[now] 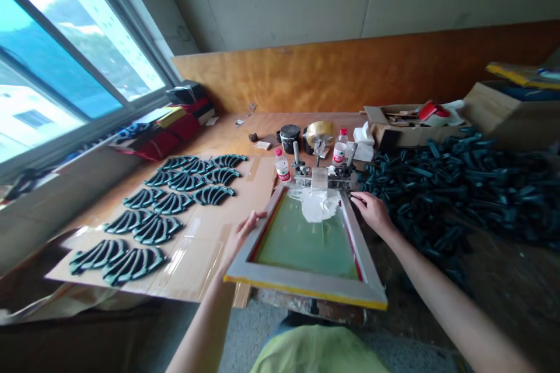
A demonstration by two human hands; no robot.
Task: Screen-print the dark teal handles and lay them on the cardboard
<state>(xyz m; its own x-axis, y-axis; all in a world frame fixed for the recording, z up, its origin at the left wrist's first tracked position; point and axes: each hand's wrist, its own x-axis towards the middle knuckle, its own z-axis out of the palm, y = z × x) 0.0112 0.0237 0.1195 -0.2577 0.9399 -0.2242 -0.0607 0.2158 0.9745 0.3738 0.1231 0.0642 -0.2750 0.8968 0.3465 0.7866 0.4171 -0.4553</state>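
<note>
A silkscreen printing frame with a grey wooden border and a yellow lower edge is tilted up in front of me, its top end held in hinge clamps. Its green mesh carries a white smear of ink near the top. My left hand grips the frame's left rail. My right hand curls over the right rail near the top corner. Dark teal curved ribbed pieces lie in rows on cardboard to the left.
A heap of dark teal pieces lies to the right. Behind the clamps stand plastic bottles, a black ink tin, and a tape roll. Cardboard boxes sit back right, and a window runs along the left.
</note>
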